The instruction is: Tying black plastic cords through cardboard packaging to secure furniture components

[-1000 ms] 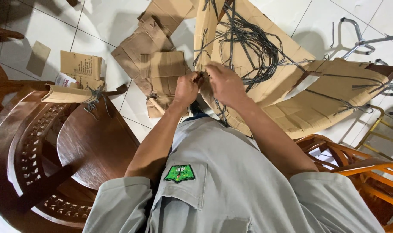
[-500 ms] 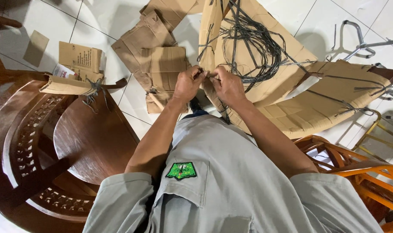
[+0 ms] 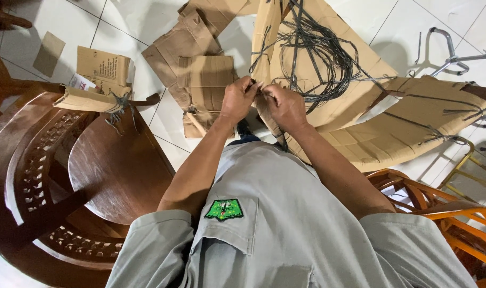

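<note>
White floor tiles (image 3: 147, 21) carry flattened brown cardboard. Largest is the long, creased cardboard sheet (image 3: 360, 122) running from top centre toward the right, its surface scuffed and bent. A dark carved wooden chair (image 3: 109, 170) stands at the left, an orange wooden frame (image 3: 445, 213) at lower right. Smaller folded cardboard pieces (image 3: 200, 80) lie just beyond the hands. On the big sheet rests a loose tangle of thin black straps (image 3: 317, 48), looped and knotted. The left hand (image 3: 236, 100) and right hand (image 3: 280, 105) meet at the sheet's near edge, each grip pinched closed on a strap end, fingertips touching.
</note>
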